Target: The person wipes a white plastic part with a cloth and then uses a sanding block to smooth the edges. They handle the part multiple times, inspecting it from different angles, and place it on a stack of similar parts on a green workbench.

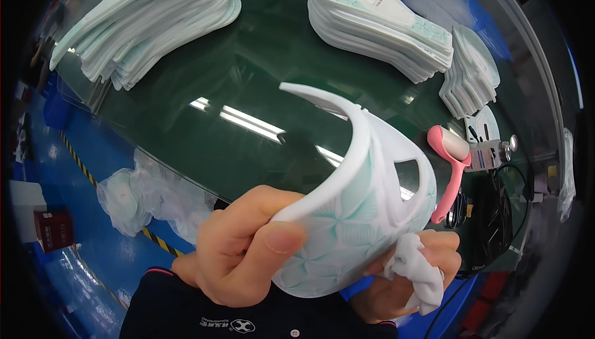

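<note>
A curved white panel [344,227] with a mint-green star pattern and an oval cutout is held up over the near edge of the table. My left hand [238,258] is closed on its near left rim, thumb on the patterned outer face and fingers over the edge. At the panel's lower right, my right hand [385,292] is closed round a crumpled white cloth [416,274], close against the panel. Part of the right hand is hidden behind the panel and cloth, so I cannot tell whether its fingers also grip the rim.
Stacks of similar panels stand at far left [155,26] and far right [378,26], with a smaller stack [469,72] beside it. To the right lie a pink-handled lint roller [451,171], a bottle [486,155] and a black bag [493,227]. Clear plastic bags [152,199] sit below the table's left edge.
</note>
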Motion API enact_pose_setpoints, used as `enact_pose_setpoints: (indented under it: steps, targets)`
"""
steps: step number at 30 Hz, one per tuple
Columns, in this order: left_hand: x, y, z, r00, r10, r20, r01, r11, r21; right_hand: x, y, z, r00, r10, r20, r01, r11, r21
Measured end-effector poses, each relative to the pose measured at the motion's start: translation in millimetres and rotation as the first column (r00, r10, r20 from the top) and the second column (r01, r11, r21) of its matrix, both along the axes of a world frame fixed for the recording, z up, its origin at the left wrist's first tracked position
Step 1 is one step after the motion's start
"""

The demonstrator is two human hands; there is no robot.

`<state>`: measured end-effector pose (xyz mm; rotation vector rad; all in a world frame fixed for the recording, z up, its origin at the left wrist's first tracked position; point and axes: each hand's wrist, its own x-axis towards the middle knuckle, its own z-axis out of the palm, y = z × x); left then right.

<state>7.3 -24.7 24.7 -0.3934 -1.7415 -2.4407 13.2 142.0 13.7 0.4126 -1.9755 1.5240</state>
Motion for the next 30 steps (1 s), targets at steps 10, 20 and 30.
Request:
enact_pose_setpoints:
  steps: [10,20,30]
  targets:
    - [0.5,6.1,-1.5,0.998,0.066,0.015,-0.066,0.998,0.016,-7.0,4.7,-4.4,0.996,0.041,-0.083,-0.028,0.987,0.156]
    - [-5.2,12.1,-4.7,0.996,0.069,-0.05,-0.078,0.974,-0.211,-15.6,-17.2,14.1,0.996,-0.03,-0.079,0.055,0.936,0.347]
    - [-5.4,13.9,-9.2,0.976,0.16,0.146,-0.121,0.961,-0.247,-10.4,-9.9,4.7,0.994,-0.082,-0.073,0.106,0.888,0.448]
